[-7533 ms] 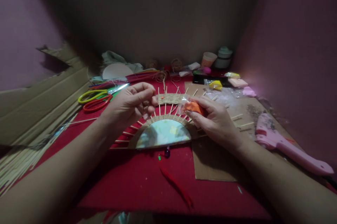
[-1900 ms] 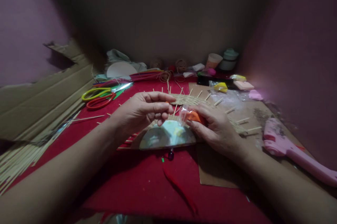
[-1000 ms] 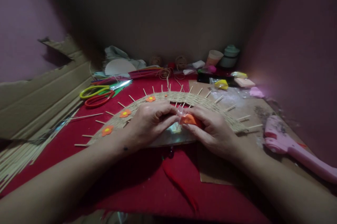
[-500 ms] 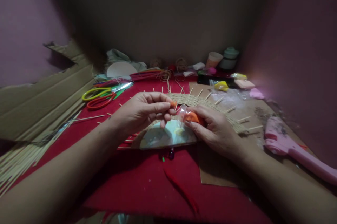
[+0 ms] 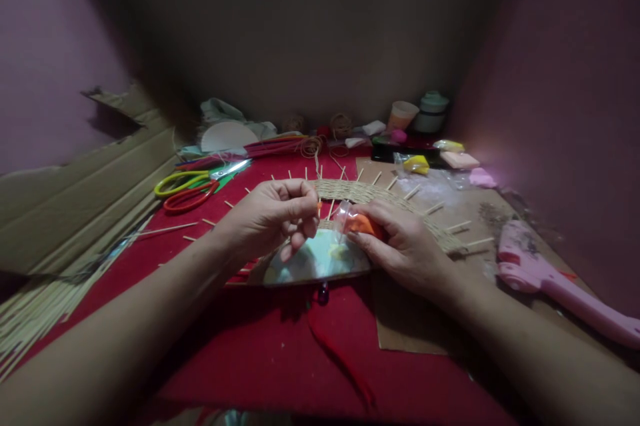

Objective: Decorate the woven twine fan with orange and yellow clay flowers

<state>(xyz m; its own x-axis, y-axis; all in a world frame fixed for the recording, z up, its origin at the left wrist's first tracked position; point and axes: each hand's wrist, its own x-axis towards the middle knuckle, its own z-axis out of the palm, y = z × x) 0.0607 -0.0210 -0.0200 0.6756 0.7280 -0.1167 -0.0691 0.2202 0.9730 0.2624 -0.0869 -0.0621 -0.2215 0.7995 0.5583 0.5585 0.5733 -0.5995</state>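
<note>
My left hand [image 5: 277, 216] is closed in a pinch on a small bit of orange clay [image 5: 319, 205], mostly covered by the fingertips. In my right hand [image 5: 413, 249] is a clear plastic bag [image 5: 343, 215] with a larger lump of orange clay [image 5: 367, 225] inside, its opening towards the left hand. Below both hands lies a fan-shaped woven piece [image 5: 350, 191] of twine and thin sticks, with stick ends standing out around its curve. A pale, shiny half-round panel [image 5: 315, 258] sits at its near side, partly behind the hands.
Scissors [image 5: 187, 191] with yellow and red handles lie at the left, near loose sticks [image 5: 55, 309] and cardboard [image 5: 90, 199]. A pink glue gun [image 5: 530, 273] rests at the right. Yellow clay [image 5: 417, 164], a cup [image 5: 403, 115] and a jar [image 5: 431, 111] stand farther back. A red strip [image 5: 340, 359] lies in front.
My left hand has drawn slightly left, away from the bag's mouth, with the bit of orange clay. My right hand keeps holding the bag almost in place.
</note>
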